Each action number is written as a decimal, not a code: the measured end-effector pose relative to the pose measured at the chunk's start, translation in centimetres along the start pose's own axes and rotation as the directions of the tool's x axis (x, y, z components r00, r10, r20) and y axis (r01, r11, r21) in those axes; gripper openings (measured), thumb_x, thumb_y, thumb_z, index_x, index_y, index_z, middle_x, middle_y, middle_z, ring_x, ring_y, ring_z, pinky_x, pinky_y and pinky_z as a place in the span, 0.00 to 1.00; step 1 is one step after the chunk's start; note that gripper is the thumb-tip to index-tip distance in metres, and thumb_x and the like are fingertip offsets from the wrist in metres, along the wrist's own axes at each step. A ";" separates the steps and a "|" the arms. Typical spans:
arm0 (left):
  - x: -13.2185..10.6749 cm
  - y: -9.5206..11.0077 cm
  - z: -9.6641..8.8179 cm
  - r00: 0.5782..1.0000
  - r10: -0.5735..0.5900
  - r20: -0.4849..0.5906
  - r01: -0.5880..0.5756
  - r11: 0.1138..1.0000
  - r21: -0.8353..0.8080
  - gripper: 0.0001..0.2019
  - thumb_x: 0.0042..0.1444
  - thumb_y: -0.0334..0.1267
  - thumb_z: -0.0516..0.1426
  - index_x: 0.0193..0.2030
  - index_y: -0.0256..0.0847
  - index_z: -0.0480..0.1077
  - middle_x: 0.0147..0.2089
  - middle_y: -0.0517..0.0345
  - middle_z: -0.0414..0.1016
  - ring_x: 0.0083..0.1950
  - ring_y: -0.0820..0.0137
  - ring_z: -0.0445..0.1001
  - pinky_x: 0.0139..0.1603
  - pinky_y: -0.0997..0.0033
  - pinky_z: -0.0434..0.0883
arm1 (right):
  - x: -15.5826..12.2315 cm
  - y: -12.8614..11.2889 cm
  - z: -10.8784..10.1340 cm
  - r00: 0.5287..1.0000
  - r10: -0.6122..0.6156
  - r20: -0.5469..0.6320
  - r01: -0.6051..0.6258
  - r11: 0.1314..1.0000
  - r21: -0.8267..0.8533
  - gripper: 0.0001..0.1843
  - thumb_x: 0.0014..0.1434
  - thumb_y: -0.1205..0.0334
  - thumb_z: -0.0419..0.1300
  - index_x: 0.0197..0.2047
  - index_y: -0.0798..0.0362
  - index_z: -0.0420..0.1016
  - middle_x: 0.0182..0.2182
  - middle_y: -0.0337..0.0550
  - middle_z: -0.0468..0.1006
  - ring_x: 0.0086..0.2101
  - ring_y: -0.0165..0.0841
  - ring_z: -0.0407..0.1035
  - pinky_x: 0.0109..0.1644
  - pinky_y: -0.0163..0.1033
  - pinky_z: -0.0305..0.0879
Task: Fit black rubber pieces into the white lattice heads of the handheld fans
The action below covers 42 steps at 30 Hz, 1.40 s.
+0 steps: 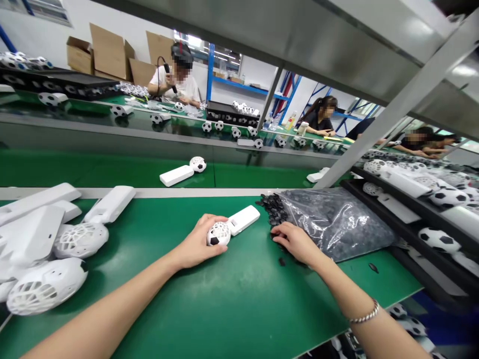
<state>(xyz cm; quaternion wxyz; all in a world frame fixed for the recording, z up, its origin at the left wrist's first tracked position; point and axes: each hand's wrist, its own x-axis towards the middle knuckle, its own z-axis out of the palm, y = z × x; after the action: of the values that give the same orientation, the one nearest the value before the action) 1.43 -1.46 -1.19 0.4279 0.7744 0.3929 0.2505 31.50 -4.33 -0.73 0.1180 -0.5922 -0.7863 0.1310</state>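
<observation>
On table (224, 299): one bag (337, 219); one fan (235, 225) in left hand (200, 242).

White plastic ball-headed unit (235, 224) mid green flat bench (224, 304); white plastic casings (32, 234) left; small black pieces (275, 207), then clear plastic bag (333, 219), right.

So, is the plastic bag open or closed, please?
Open, it seems: loose black pieces lie heaped at the left end of the bag, near the right hand. The mouth's edge itself is not clear.
</observation>
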 end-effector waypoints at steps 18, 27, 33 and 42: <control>0.2 -0.7 -1.2 0.997 0.032 0.076 -0.026 0.997 -0.077 0.27 0.43 0.31 0.56 0.53 0.47 0.59 0.51 0.59 0.59 0.49 0.67 0.65 0.50 0.68 0.63 | 1.3 -4.9 -1.0 0.989 -0.145 -0.036 0.149 0.980 0.132 0.06 0.57 0.69 0.55 0.36 0.51 0.72 0.34 0.40 0.72 0.35 0.31 0.66 0.39 0.35 0.60; 0.1 -0.7 -0.9 0.998 0.040 0.037 -0.038 0.997 -0.061 0.28 0.42 0.30 0.55 0.53 0.47 0.59 0.50 0.59 0.60 0.49 0.66 0.64 0.52 0.66 0.63 | 3.6 -9.5 1.0 0.953 -0.298 -0.060 0.294 0.856 0.426 0.10 0.60 0.70 0.51 0.44 0.51 0.68 0.39 0.41 0.73 0.40 0.32 0.67 0.45 0.38 0.62; 0.1 -0.7 -0.4 0.998 0.057 -0.015 -0.058 0.997 -0.053 0.29 0.40 0.27 0.55 0.52 0.47 0.59 0.51 0.59 0.59 0.50 0.67 0.64 0.52 0.69 0.63 | 3.7 -9.6 2.7 0.991 -0.073 -0.116 0.134 0.688 0.713 0.06 0.64 0.61 0.46 0.41 0.52 0.62 0.34 0.41 0.73 0.32 0.29 0.69 0.37 0.35 0.67; 0.4 -0.8 -0.3 0.998 0.033 -0.048 -0.037 0.996 -0.084 0.28 0.41 0.36 0.62 0.51 0.45 0.61 0.50 0.56 0.61 0.50 0.65 0.64 0.53 0.64 0.62 | 3.2 -9.5 3.2 0.969 -0.217 -0.118 0.242 0.734 0.634 0.02 0.57 0.66 0.57 0.34 0.54 0.70 0.28 0.38 0.71 0.29 0.28 0.64 0.33 0.32 0.61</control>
<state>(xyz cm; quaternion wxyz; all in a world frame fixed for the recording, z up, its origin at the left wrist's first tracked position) 1.17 -0.71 -1.71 0.4467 0.7564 0.3781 0.2923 21.02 -3.94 -0.32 0.3435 -0.4164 -0.7578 0.3665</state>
